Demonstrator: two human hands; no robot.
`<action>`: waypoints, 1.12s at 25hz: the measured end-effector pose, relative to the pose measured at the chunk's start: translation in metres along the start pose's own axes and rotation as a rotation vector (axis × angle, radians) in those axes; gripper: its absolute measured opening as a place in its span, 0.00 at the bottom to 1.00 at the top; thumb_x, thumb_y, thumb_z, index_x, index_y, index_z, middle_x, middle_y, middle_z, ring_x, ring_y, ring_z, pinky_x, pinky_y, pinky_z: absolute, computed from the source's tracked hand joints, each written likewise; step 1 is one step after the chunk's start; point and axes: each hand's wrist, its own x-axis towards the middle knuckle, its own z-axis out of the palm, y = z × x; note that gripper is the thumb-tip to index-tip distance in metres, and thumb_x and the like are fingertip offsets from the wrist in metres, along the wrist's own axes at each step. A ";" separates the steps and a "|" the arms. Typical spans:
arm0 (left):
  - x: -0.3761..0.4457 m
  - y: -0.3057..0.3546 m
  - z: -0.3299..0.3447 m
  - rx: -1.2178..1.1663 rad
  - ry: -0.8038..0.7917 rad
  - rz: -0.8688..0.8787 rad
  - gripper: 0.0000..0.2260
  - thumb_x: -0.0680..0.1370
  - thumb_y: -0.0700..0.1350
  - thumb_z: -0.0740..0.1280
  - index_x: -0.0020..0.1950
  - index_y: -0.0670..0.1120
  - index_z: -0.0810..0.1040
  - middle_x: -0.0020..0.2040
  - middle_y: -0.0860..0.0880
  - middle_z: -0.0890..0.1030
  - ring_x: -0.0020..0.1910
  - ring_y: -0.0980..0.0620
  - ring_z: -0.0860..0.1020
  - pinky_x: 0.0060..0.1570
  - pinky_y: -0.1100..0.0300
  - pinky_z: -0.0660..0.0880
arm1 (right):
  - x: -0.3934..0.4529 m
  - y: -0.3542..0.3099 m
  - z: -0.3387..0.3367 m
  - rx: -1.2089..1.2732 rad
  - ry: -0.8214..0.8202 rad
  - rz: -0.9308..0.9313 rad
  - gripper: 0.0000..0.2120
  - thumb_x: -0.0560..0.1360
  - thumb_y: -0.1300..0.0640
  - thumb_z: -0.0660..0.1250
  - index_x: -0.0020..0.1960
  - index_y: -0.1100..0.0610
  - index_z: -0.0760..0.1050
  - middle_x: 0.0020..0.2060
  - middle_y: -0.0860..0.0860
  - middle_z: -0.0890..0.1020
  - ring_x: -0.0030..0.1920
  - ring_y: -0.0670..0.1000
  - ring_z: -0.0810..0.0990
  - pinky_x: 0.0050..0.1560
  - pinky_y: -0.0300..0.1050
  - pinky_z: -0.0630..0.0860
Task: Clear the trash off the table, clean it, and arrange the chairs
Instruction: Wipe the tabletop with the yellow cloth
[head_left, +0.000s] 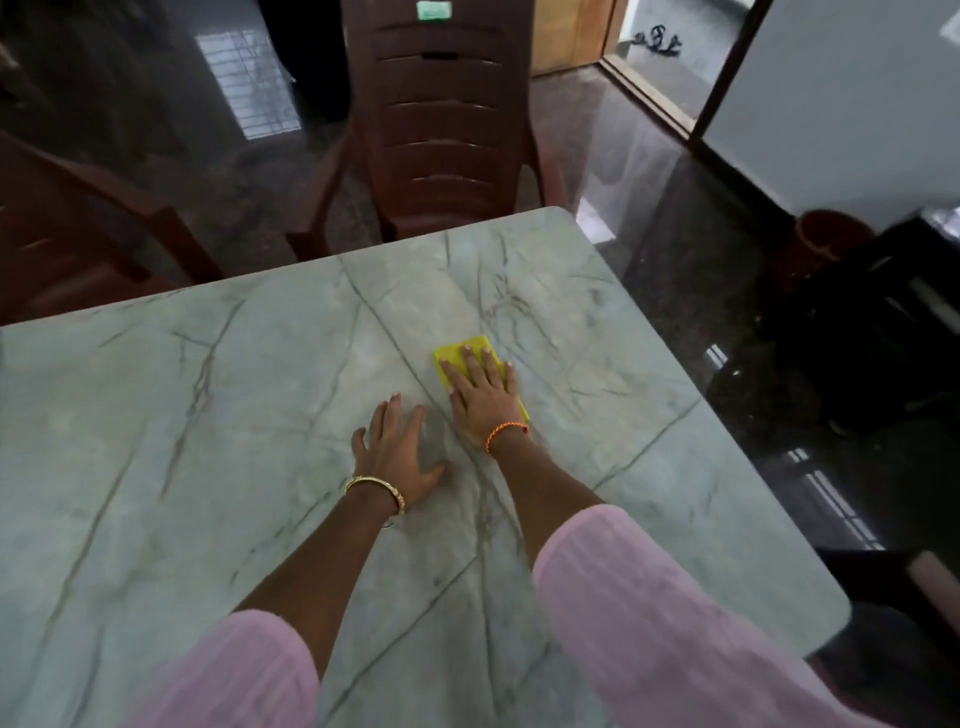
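Observation:
A grey-green marble-patterned table (218, 426) fills most of the view. My right hand (483, 395) lies flat with straight fingers on a yellow cloth (451, 354), pressing it onto the tabletop near the middle right. My left hand (397, 452) rests flat on the bare tabletop just left of it, fingers spread. A brown plastic chair (441, 119) stands at the table's far edge, facing me. Part of a second brown chair (67, 234) shows at the far left.
The floor around the table is dark and glossy. A brown bucket (826, 239) and a black object (893, 322) stand on the floor to the right. A dark chair part (893, 577) is at the table's right side. A doorway frame (727, 67) is far right.

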 end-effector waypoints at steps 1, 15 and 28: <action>0.003 0.016 0.005 -0.006 0.009 0.020 0.39 0.71 0.64 0.64 0.76 0.52 0.53 0.78 0.47 0.47 0.78 0.47 0.48 0.71 0.44 0.54 | 0.004 0.017 -0.006 -0.007 0.008 0.004 0.23 0.81 0.49 0.49 0.76 0.43 0.52 0.78 0.49 0.50 0.78 0.55 0.44 0.75 0.59 0.40; 0.005 0.057 0.046 -0.113 0.113 0.043 0.41 0.69 0.70 0.60 0.77 0.57 0.51 0.79 0.49 0.43 0.78 0.49 0.41 0.74 0.44 0.41 | 0.029 0.177 -0.052 0.005 0.180 0.414 0.24 0.80 0.49 0.51 0.75 0.41 0.54 0.77 0.56 0.46 0.77 0.61 0.42 0.75 0.61 0.40; -0.024 0.035 0.038 -0.151 0.086 0.124 0.35 0.74 0.63 0.61 0.76 0.51 0.56 0.79 0.46 0.48 0.78 0.47 0.46 0.75 0.48 0.45 | -0.085 0.179 -0.051 0.246 0.356 0.421 0.39 0.67 0.73 0.58 0.76 0.59 0.54 0.75 0.58 0.59 0.76 0.57 0.56 0.76 0.52 0.50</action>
